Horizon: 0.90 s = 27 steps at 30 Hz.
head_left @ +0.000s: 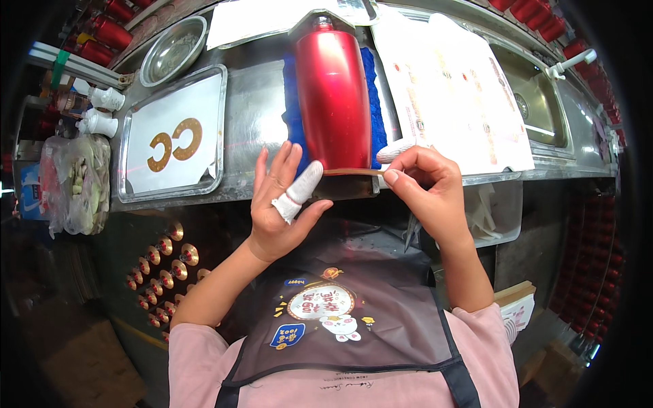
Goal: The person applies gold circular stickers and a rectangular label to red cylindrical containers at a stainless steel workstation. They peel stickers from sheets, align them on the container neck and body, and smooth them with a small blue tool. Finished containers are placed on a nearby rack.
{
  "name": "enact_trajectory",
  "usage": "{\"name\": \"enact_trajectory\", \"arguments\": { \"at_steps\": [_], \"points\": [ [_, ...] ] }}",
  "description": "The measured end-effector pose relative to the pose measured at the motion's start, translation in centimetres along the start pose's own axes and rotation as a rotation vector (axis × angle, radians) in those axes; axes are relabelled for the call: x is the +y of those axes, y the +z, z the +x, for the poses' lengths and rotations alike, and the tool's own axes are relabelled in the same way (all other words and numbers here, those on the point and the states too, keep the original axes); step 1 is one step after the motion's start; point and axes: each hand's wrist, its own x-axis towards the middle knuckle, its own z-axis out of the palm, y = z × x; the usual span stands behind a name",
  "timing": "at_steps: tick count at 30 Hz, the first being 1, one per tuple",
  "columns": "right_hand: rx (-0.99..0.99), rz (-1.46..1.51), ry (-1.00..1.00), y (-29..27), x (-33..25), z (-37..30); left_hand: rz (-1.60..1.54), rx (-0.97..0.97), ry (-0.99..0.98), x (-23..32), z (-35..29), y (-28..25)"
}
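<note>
A glossy red tapered vessel (335, 102) lies on a blue cloth (292, 122) on the metal worktop, its near end toward me. Between thumb and fingers, my right hand (432, 194) pinches one end of a thin brownish strip (355, 172), which runs along the vessel's near rim. A white finger cover sits on that hand's index finger. My left hand (279, 211) is spread open at the near left corner of the vessel. Its index finger, in a white cover, reaches the strip's other end; whether it presses on it I cannot tell.
At left, a metal tray (219, 160) holds a white sheet with two gold-brown curved pieces (185, 139). Behind it stands a metal bowl (175, 51). Printed white sheets (452, 102) cover the right side before a sink (524, 102). A translucent bin (503, 217) hangs below the edge.
</note>
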Motion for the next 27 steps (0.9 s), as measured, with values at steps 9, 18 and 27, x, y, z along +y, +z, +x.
{"name": "enact_trajectory", "arguments": {
  "at_steps": [9, 18, 27],
  "points": [
    [0.037, 0.0, 0.015, -0.5, 1.2, 0.7, 0.122, -0.068, 0.067, 0.1, 0.8, -0.5],
    [0.01, 0.048, 0.02, -0.1, 1.5, 1.2, 0.247, -0.015, 0.215, 2.0, 4.2, -0.5],
    [-0.018, 0.054, 0.012, 0.7, 2.7, 1.5, 0.163, 0.12, 0.122, 1.7, 5.6, 2.1]
  ]
}}
